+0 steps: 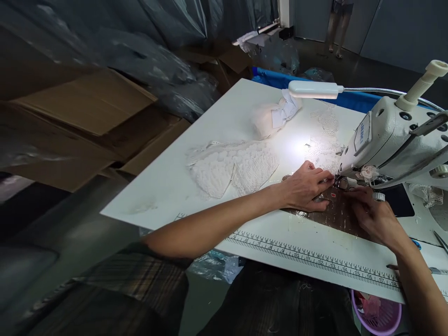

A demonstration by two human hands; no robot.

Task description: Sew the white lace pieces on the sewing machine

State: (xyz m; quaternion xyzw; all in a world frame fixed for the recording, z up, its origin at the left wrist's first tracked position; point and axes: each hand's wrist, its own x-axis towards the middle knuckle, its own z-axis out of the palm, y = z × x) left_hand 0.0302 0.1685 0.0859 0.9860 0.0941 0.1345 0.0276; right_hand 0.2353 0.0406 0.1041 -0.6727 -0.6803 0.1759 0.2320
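Observation:
My left hand [308,187] rests on the sewing machine bed, its fingers bent and closed at the near edge of a white lace piece [325,150] that lies behind the presser foot [340,182]. Just right of the foot, my right hand [376,217] has its fingers drawn together low over the brown machine plate [336,217]. Whatever its fingertips hold is too small to make out. Above both hands stands the white sewing machine [388,135]. Left of them lies a larger pile of white lace fabric [233,168].
A pale bundle with a white strip [268,120] lies farther back under a lit lamp [313,89]. A ruler scale [297,254] runs along the table's front edge. Scissors [440,241] lie at the right. Cardboard boxes [84,107] stand left; a purple basket [380,319] sits below.

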